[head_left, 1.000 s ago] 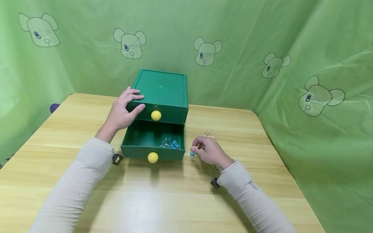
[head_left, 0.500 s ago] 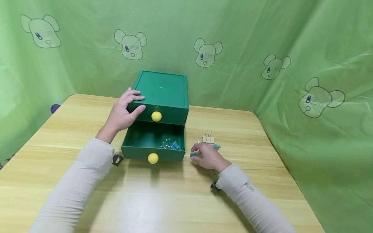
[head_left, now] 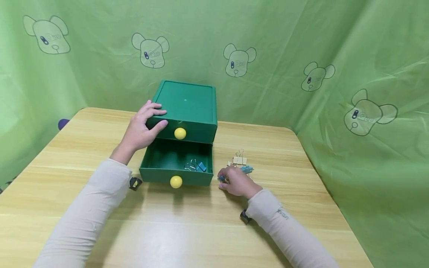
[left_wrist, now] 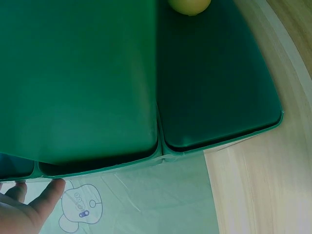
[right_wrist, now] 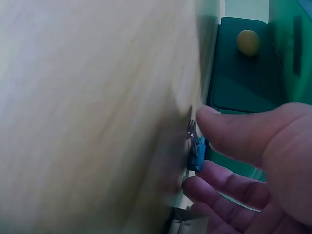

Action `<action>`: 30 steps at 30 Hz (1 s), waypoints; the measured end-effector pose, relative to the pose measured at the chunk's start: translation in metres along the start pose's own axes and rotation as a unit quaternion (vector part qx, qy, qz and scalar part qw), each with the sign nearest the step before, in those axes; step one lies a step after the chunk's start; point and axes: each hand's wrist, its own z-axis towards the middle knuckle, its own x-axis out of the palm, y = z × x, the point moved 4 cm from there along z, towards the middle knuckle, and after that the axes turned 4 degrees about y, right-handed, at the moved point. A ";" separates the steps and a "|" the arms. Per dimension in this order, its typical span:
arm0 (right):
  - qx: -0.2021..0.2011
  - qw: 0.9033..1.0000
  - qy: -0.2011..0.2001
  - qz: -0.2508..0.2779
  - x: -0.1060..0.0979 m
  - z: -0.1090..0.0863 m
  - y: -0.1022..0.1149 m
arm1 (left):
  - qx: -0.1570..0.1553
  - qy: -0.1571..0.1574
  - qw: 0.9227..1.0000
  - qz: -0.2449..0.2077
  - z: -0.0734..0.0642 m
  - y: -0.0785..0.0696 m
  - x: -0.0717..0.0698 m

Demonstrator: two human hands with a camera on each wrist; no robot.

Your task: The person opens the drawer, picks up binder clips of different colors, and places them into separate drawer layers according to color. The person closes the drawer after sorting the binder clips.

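Observation:
A green two-drawer box (head_left: 186, 102) stands on the table, its lower drawer (head_left: 157, 175) pulled out. My left hand (head_left: 139, 128) rests on the box's left front corner, fingers over the top and thumb toward the front. Inside the lower drawer lies a blue binder clip (head_left: 201, 167) with wire handles. Just right of this drawer, my right hand (head_left: 238, 181) pinches a small blue binder clip (right_wrist: 196, 155) low at the tabletop. In the right wrist view the thumb is by its wire handles and a finger touches its blue body.
Behind my right hand lie a cream binder clip (head_left: 240, 160), a smaller cream clip (head_left: 229, 163) and a light blue clip (head_left: 247, 169). Yellow knobs (head_left: 175, 182) stick out from both drawer fronts. A green curtain (head_left: 268, 93) hangs around the wooden table (head_left: 187, 230).
My right hand has come down to the small blue clip, its fingers closing around it. The clips behind have come into view. My left hand has stayed on the box.

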 end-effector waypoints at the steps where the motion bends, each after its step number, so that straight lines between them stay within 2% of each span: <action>1: 0.003 1.000 0.001 -0.005 0.000 0.000 0.000 | -0.001 0.000 1.000 0.001 0.000 0.000 0.000; 6: 0.014 1.000 0.004 -0.016 0.002 0.000 -0.001 | -0.001 0.001 1.000 0.003 -0.001 0.000 0.001; 17: 0.037 0.999 -0.012 -0.007 0.000 0.000 0.000 | 0.002 0.000 1.000 0.002 0.000 0.000 0.000; 24: 0.025 0.999 -0.027 0.002 -0.001 0.000 0.000 | 0.002 -0.002 1.000 -0.002 0.000 0.000 -0.001; 30: 0.015 0.998 -0.060 0.033 -0.004 -0.002 -0.002 | 0.002 -0.002 1.000 -0.004 -0.001 -0.001 -0.001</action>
